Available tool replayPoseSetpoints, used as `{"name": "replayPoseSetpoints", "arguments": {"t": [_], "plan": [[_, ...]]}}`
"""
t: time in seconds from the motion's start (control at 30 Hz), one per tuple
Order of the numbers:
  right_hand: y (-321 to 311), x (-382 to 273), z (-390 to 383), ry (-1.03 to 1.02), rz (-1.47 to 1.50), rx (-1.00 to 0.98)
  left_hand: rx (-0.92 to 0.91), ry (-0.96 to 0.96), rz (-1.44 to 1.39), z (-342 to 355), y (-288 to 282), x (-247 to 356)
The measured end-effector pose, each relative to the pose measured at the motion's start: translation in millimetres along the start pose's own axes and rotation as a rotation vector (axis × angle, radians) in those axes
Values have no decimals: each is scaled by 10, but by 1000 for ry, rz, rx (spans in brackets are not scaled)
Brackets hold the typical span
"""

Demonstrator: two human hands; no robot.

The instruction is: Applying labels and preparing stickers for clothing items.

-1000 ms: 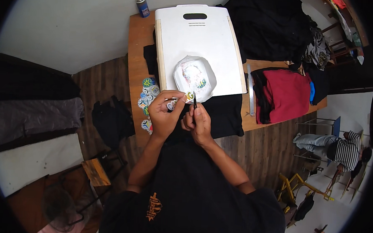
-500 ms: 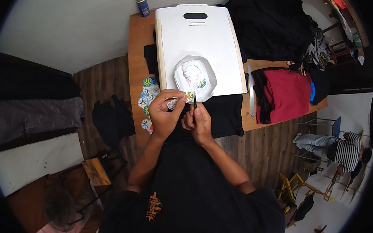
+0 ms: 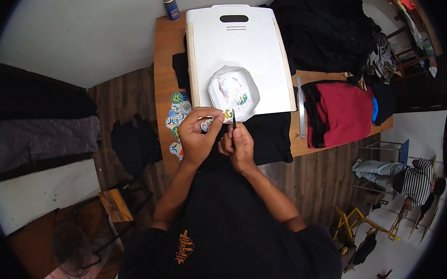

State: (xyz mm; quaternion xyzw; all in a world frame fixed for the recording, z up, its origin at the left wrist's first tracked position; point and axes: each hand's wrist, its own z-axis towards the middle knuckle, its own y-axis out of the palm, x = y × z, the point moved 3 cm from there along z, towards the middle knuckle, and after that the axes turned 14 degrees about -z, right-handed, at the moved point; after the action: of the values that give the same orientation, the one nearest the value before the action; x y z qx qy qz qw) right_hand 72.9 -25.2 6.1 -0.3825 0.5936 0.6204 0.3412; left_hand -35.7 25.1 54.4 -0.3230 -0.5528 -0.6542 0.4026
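Note:
My left hand (image 3: 198, 133), fingers pinched, grips a small printed cutout (image 3: 227, 115) with coloured lettering. My right hand (image 3: 236, 145) is closed on a thin dark pointed tool (image 3: 234, 121), perhaps small scissors or a blade; its tip is at the cutout's right part. Just beyond my hands, a white paper-lined tray (image 3: 252, 90) with coloured scraps and a round patterned piece sits on a white board (image 3: 241, 49). Round patterned stickers (image 3: 176, 119) lie left of my left hand. Black cloth (image 3: 271, 137) lies under the board's near edge.
A wooden table (image 3: 164, 55) bears a spray can (image 3: 170, 8), a metal ruler (image 3: 301, 108), red folded fabric (image 3: 341, 115) and piled black garments (image 3: 320, 33). A person in stripes (image 3: 415, 185) is at the right; another person's head (image 3: 71, 247) is at lower left.

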Motion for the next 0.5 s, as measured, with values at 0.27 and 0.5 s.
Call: {"name": "replayPoseSetpoints", "arguments": {"t": [0.27,0.5], "plan": [[7,-7,6,-8,-6,6,-15,23,-6,8,20,16],[-14,22,4,-14,-2,13,-17,18,11,10,29,21]]}}
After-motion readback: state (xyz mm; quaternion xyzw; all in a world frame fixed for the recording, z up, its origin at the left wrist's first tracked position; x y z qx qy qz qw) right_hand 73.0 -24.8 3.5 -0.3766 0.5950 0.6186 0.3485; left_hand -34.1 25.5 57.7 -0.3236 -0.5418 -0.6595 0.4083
